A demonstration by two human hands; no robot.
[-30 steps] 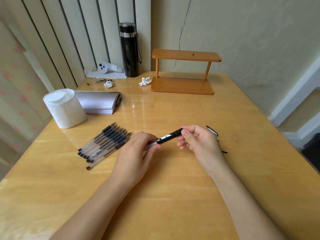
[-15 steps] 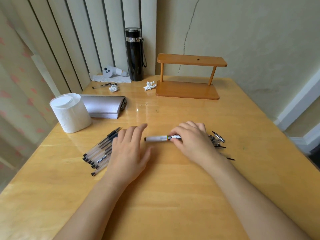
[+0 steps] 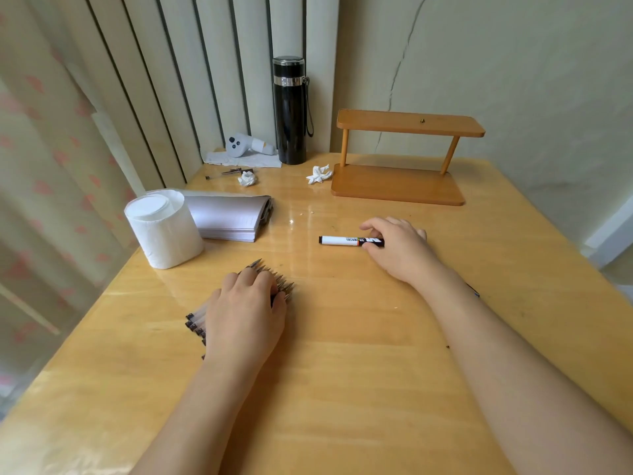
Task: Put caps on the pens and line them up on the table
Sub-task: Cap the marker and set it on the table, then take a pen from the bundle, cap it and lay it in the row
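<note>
The right hand [image 3: 399,248] is in the middle right of the frame. Its fingers pinch the black cap end of a white marker [image 3: 346,240]. The marker lies flat on the yellow table [image 3: 342,337], with its other end pointing toward the left of the frame.

The left hand [image 3: 245,311] is in the middle left. It lies flat and open on top of a row of thin pens [image 3: 274,286]. Their tips stick out past the fingers. Their black ends peek out at the lower left of the hand.

A white paper roll [image 3: 162,228] stands at the left, touching a stack of paper [image 3: 227,217]. A black bottle [image 3: 290,109] and a wooden shelf [image 3: 400,159] are at the top of the table.
</note>
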